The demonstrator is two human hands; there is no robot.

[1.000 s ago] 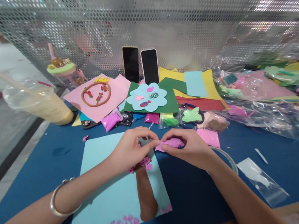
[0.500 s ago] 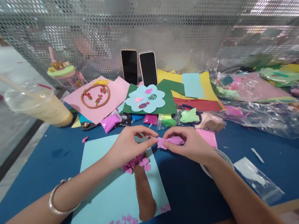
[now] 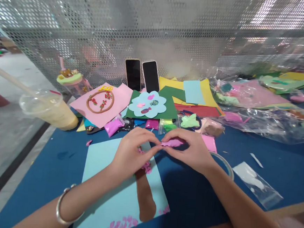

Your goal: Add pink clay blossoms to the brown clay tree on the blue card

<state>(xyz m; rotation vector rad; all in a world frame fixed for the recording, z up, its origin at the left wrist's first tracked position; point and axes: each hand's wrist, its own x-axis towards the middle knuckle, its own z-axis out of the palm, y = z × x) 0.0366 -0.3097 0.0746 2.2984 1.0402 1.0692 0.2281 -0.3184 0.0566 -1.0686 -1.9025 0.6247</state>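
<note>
A lump of pink-purple clay point(image 3: 173, 143) is held in my right hand point(image 3: 191, 148), between thumb and fingers. At the lump's left end, the thumb and fingertips of my left hand point(image 3: 133, 151) pinch its thin edge, close against the right fingertips. Both hands are above a light blue sheet point(image 3: 109, 191) and the blue table. On the sheet is a brown clay trunk point(image 3: 144, 197) with pink clay bits point(image 3: 147, 168) at its top, partly hidden by my left hand. More pink pieces point(image 3: 123, 223) lie along the sheet's lower edge.
A drink cup point(image 3: 52, 109) leans at the left. Behind are a pink card point(image 3: 119, 97), a blue flower-shaped card point(image 3: 154, 111), two phones point(image 3: 151, 75) against the mesh, and clay packets point(image 3: 114, 125). A tape roll point(image 3: 228, 164) and a plastic bag point(image 3: 258, 185) lie to the right.
The clay's flattened left end, spread out between the hands before, is now narrower and mostly covered by the fingertips. The fingers have closed nearer together. The camera view has shifted slightly.
</note>
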